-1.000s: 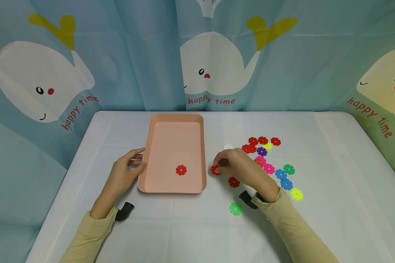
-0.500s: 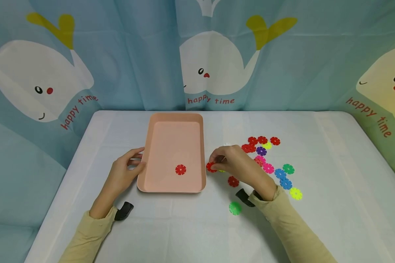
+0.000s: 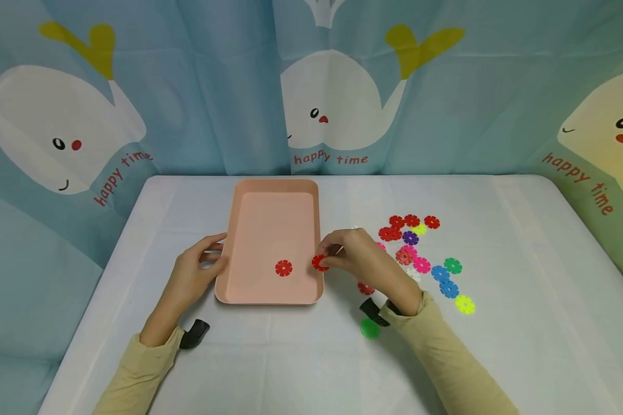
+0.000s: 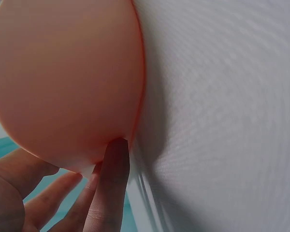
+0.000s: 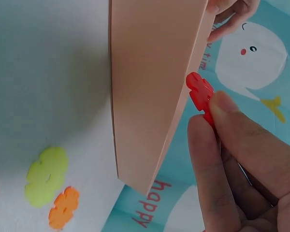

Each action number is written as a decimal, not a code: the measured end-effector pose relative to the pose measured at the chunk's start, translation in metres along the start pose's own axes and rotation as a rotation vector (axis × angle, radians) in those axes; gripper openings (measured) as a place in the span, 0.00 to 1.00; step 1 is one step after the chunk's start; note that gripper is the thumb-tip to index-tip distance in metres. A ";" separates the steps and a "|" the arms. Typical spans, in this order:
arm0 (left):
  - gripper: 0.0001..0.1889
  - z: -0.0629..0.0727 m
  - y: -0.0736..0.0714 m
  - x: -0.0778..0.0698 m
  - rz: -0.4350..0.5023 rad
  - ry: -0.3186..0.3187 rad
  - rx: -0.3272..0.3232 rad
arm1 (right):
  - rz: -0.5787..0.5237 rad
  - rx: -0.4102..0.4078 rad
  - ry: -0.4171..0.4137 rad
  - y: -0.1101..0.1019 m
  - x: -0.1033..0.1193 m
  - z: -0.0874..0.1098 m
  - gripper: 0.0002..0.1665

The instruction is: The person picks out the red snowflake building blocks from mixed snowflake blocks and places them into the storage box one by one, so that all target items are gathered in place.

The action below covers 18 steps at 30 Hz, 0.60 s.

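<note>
My right hand pinches a red notched plastic disc between thumb and forefinger, at the right rim of the pink tray. In the right wrist view the red disc is tilted on edge, held clear of the tray wall. Another red notched disc lies flat inside the tray. At the tray's left side, my left hand touches the outer wall with extended fingers. The left wrist view shows its fingertips against the tray's side.
Several notched discs lie on the white table right of the tray: red ones, a purple one, blue ones, a green one. A lime disc and an orange disc show under the right hand.
My right hand has moved left with the red disc, from the table beside the tray to its right rim. The left hand stays at the tray's left side.
</note>
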State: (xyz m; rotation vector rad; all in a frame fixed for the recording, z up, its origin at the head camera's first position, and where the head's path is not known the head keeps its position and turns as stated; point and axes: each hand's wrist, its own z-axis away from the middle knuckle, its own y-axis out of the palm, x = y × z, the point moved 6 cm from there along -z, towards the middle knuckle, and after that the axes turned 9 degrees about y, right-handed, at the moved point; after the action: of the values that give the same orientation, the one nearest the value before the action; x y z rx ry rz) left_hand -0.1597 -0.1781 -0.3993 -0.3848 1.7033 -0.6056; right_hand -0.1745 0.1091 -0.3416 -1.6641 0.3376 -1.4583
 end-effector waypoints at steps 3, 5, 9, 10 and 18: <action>0.26 0.000 0.000 0.000 -0.002 0.002 -0.002 | 0.002 -0.001 -0.003 0.003 0.002 -0.002 0.09; 0.26 0.001 0.000 0.000 -0.001 0.002 -0.002 | 0.011 -0.001 -0.013 0.005 0.003 -0.003 0.08; 0.26 0.000 0.000 0.000 -0.002 0.000 -0.003 | 0.008 0.012 -0.015 0.010 0.004 -0.006 0.08; 0.26 0.000 0.000 0.001 -0.002 0.001 -0.003 | 0.005 0.016 -0.011 0.011 0.004 -0.007 0.08; 0.26 0.000 0.000 0.002 -0.008 0.008 -0.003 | -0.016 0.029 -0.020 0.020 0.004 -0.010 0.09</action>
State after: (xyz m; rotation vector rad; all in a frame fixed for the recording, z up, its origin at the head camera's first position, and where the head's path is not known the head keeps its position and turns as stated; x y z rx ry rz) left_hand -0.1602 -0.1789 -0.4007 -0.3920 1.7107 -0.6109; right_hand -0.1756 0.0902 -0.3542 -1.6612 0.2916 -1.4505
